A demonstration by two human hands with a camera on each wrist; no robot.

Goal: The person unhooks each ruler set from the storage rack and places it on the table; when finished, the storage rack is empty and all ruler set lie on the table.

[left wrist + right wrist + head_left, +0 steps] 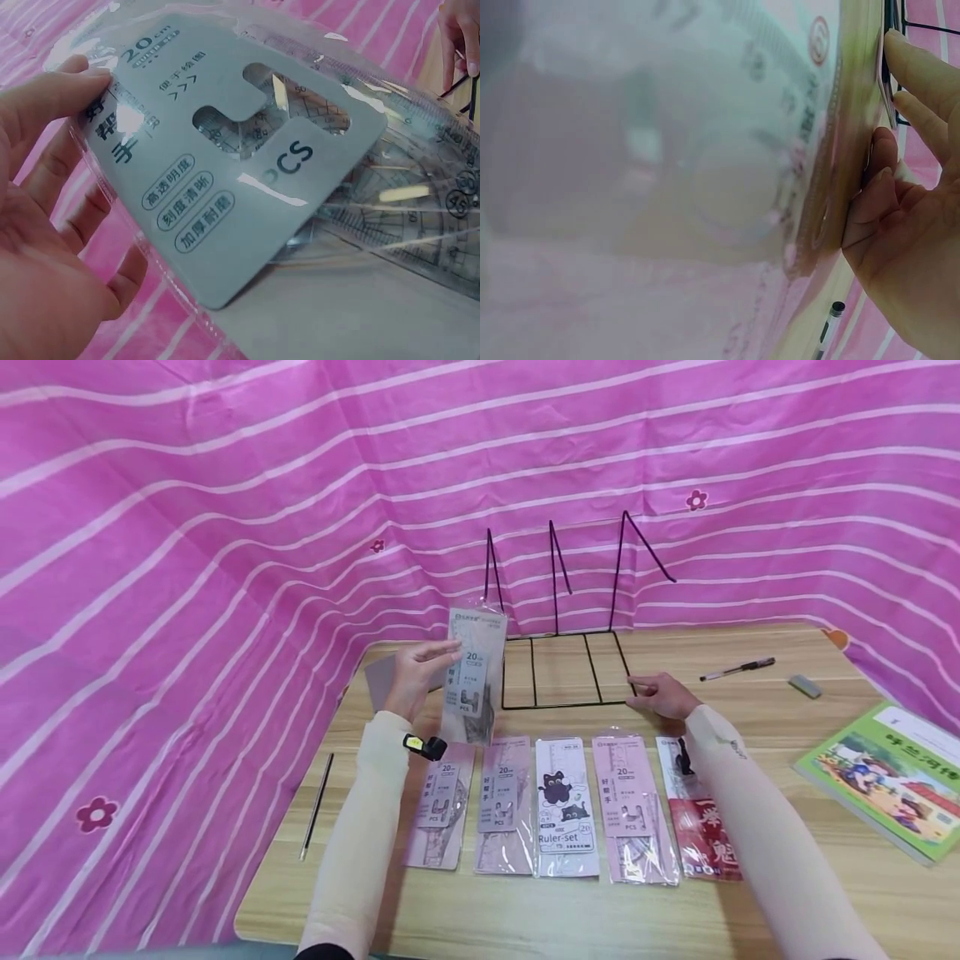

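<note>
My left hand (423, 672) pinches the left edge of a clear ruler-set packet (474, 685) with a grey card, held upright above the table. Through its plastic, a clear protractor (420, 217) shows in the left wrist view. Beside the packet stands a black wire rack (555, 593) with tall bent prongs. At the rack's front right corner, my right hand (663, 695) holds the wire between thumb and fingers. Below both hands lies a row of packets: pink ruler sets (504, 802), a cat-print ruler set (562, 797) and a red-and-white packet (705, 835) partly under my right forearm.
A pen (737, 669) and a grey eraser (805, 686) lie to the right, beyond a green picture book (892, 777). Left of my arm is a thin dark pencil (317, 806). A grey flat item (381, 681) sits behind my left hand. Pink striped cloth (487, 460) hangs around the table.
</note>
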